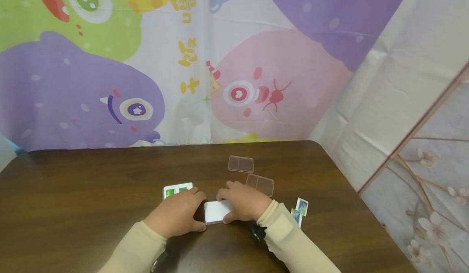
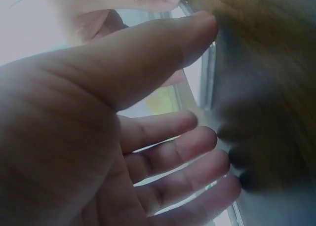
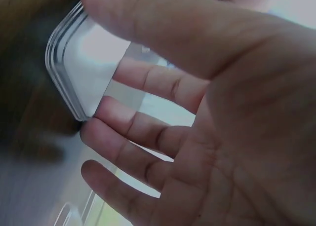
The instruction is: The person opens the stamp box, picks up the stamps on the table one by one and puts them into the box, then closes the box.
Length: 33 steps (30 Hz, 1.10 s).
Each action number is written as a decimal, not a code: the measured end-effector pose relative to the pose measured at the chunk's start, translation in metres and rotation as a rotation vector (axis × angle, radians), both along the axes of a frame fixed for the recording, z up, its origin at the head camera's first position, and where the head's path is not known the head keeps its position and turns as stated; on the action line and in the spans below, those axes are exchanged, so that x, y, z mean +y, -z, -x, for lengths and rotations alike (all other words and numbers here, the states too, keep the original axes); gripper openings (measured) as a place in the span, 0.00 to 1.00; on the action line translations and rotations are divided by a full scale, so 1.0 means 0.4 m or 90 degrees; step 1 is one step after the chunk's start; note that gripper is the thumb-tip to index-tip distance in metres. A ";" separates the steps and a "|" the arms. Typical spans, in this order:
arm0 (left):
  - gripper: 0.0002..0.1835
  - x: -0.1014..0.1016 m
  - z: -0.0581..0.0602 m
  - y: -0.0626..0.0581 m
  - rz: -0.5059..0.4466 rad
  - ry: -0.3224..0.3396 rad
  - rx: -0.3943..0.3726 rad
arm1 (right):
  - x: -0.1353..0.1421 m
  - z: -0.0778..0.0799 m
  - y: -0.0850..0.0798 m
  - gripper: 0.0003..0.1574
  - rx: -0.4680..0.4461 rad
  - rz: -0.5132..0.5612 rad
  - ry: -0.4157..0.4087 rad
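On the dark wooden table lies a clear shallow case with a white card in it (image 1: pixel 214 212), in front of me. My right hand (image 1: pixel 245 202) holds its right end, with the thumb at the near edge and the fingertips at the far edge. The case's layered clear rim (image 3: pixel 53 63) shows past the fingers in the right wrist view. Close to the left end is my left hand (image 1: pixel 177 214), its thumb spread from loosely extended fingers (image 2: pixel 182 144) and its palm bare. Behind the left hand is a white-bordered tray with green pictures (image 1: pixel 178 185), partly hidden by that hand.
Two clear divided plastic pieces (image 1: pixel 240 164) lie beyond my right hand, the nearer one (image 1: pixel 264 185) partly covered by it. Small picture cards (image 1: pixel 302 206) overlap beside my right sleeve. A cartoon-printed cloth (image 1: pixel 190 114) hangs behind the table, and a flowered panel (image 1: pixel 432 183) stands at right.
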<state>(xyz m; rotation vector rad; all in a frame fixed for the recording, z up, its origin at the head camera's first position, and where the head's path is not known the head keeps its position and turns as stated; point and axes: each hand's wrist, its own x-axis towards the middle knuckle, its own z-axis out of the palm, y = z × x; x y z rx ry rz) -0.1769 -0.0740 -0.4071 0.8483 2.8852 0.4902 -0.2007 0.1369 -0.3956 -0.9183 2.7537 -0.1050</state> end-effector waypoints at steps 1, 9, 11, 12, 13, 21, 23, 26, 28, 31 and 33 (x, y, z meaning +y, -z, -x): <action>0.31 -0.001 -0.002 0.000 -0.002 0.003 0.005 | -0.005 -0.002 0.000 0.32 -0.001 -0.001 -0.007; 0.23 -0.016 -0.009 0.007 -0.007 0.030 0.060 | -0.025 -0.005 -0.006 0.31 -0.032 0.027 -0.047; 0.23 -0.016 -0.010 0.007 -0.009 0.028 0.062 | -0.006 0.004 -0.017 0.31 -0.063 0.042 -0.046; 0.23 -0.016 -0.011 0.007 -0.008 0.029 0.066 | 0.011 0.012 -0.025 0.31 -0.072 0.048 -0.039; 0.24 -0.015 -0.011 0.007 -0.009 0.029 0.070 | 0.031 0.018 -0.036 0.30 -0.086 0.062 -0.023; 0.25 -0.007 -0.009 0.006 -0.004 0.027 0.075 | 0.230 0.048 -0.120 0.19 -0.085 0.059 0.160; 0.25 -0.006 -0.007 0.005 -0.001 0.026 0.074 | 0.270 0.049 -0.128 0.18 -0.098 0.033 0.189; 0.26 -0.006 -0.005 0.003 0.001 0.024 0.072 | 0.320 0.050 -0.128 0.15 -0.113 -0.015 0.227; 0.26 -0.007 -0.004 0.004 0.001 0.022 0.067 | 0.347 0.051 -0.120 0.13 -0.123 -0.053 0.237; 0.26 -0.008 -0.006 0.008 0.000 0.023 0.061 | 0.377 0.051 -0.100 0.15 -0.140 -0.102 0.237; 0.26 -0.008 -0.007 0.011 -0.001 0.026 0.060 | 0.389 0.051 -0.087 0.19 -0.151 -0.121 0.241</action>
